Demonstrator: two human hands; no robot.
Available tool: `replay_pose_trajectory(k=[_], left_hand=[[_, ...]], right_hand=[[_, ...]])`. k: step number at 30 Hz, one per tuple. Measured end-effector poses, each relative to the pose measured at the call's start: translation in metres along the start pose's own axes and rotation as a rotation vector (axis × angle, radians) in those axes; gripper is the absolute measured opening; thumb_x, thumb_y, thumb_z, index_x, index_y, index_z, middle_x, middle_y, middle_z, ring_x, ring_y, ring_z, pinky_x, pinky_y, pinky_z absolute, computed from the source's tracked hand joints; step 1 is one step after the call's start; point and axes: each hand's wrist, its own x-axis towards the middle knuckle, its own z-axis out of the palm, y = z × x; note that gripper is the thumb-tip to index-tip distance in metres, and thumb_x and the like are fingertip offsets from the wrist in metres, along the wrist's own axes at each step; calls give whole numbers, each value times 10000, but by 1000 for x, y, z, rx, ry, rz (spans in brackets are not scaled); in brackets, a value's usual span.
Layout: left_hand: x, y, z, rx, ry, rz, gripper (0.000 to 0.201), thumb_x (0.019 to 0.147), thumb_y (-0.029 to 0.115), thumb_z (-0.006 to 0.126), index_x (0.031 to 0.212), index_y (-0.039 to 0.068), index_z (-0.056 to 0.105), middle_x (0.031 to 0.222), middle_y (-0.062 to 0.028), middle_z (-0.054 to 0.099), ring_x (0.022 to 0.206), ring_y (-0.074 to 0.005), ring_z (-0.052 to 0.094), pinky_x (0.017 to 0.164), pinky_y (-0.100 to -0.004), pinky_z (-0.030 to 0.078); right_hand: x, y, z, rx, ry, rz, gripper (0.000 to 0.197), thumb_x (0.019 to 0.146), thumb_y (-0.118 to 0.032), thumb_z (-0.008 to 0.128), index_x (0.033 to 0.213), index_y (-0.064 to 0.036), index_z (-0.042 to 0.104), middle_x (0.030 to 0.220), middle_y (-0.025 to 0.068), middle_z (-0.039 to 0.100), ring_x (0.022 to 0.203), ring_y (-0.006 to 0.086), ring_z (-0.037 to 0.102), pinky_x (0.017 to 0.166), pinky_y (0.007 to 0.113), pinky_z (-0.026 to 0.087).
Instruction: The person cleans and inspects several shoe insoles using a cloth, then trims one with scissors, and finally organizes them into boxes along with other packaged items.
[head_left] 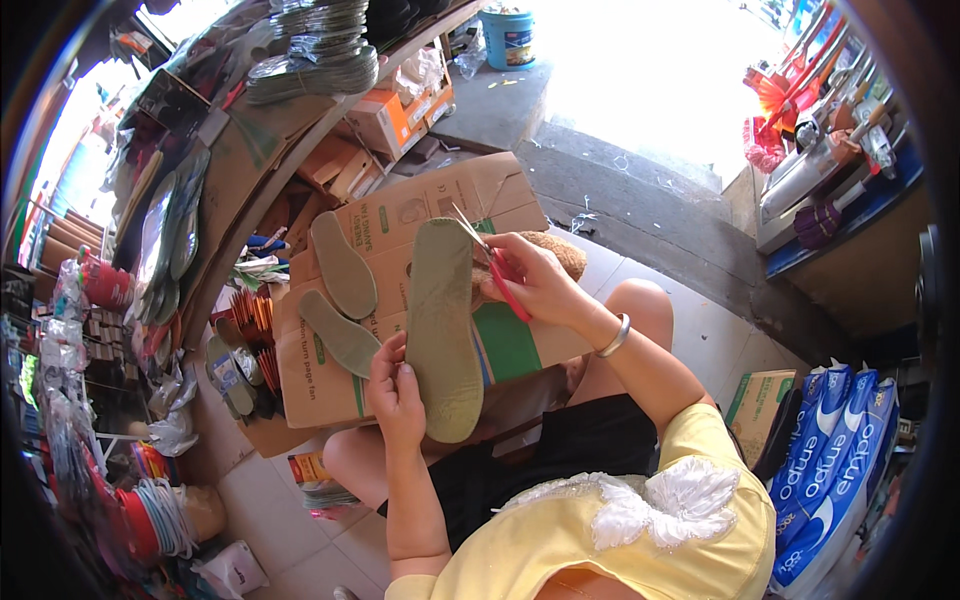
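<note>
A large olive-green shoe insole (441,330) is held up over my lap, its wide end toward me. My left hand (398,395) grips its left edge near the lower part, thumb on the face toward me. In my right hand (540,280) is a pair of scissors with red handles (512,290). Their metal blades (468,226) stand apart and point up and left, beside the insole's far end; whether they touch it I cannot tell. Two more green insoles, one upper (343,265) and one lower (340,335), lie to the left on a flattened cardboard box (400,205).
Stacked insoles (315,55) sit on a cardboard-covered shelf at upper left. An orange and white box (390,120) and a blue bucket (508,40) stand farther off. Blue and white packages (835,450) stand at right. A brown fuzzy thing (560,252) lies behind my right hand.
</note>
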Motion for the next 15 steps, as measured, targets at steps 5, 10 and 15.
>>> replay_pose_trajectory(k=[5,10,15], left_hand=[[-1,1,-1,-7,-14,-9,375,893,-50,368,1244,-12,497,1123,-82,569,1039,-130,534,936,-261,401],[-2,-2,-4,-17,-13,-6,373,896,-50,374,1249,-13,491,1146,-89,565,1048,-135,533,949,-266,398],[-3,-9,-5,-47,-6,-11,372,897,-49,377,1247,-9,494,1149,-78,565,1055,-132,528,959,-264,388]], right_hand=[[-1,5,4,85,63,45,455,794,-236,755,1149,-32,555,717,21,579,660,64,526,620,233,462],[-1,4,5,118,65,64,414,807,-206,747,1134,-27,567,687,-1,570,632,46,505,595,219,451],[0,19,-12,171,84,121,377,817,-185,739,1117,-25,576,682,-23,564,613,33,481,550,207,420]])
